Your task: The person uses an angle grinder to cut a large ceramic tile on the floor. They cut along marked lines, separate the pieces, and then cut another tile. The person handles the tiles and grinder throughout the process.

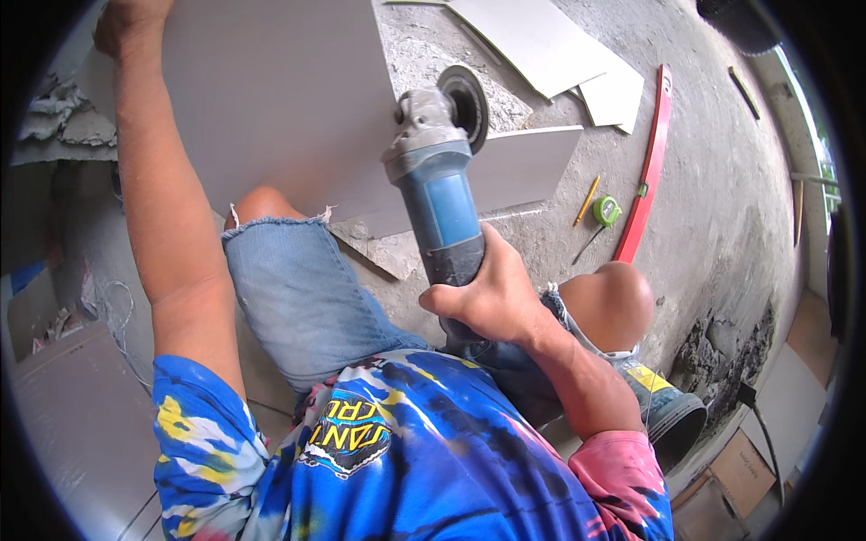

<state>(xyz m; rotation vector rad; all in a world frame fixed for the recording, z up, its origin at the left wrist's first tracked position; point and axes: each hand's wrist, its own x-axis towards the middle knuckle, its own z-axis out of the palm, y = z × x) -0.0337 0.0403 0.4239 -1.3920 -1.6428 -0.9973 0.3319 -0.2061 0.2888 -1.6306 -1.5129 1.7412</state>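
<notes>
Two hands busy: right hand (pixel 492 298) wrapped tight around a blue angle grinder (pixel 437 180) at the big grey tile's (pixel 280 99) right edge, left hand (pixel 131 22) clamping its far-left corner.

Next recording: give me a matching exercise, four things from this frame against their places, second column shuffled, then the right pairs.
Things:
1. angle grinder
2. large grey tile
3. red spirit level
4. green tape measure

Places:
A. on the concrete floor, just left of the long red tool
B. gripped in the right hand
C. lying along the floor at the right
D. steadied at its far corner by the left hand

Pairs: 1-B, 2-D, 3-C, 4-A
</notes>
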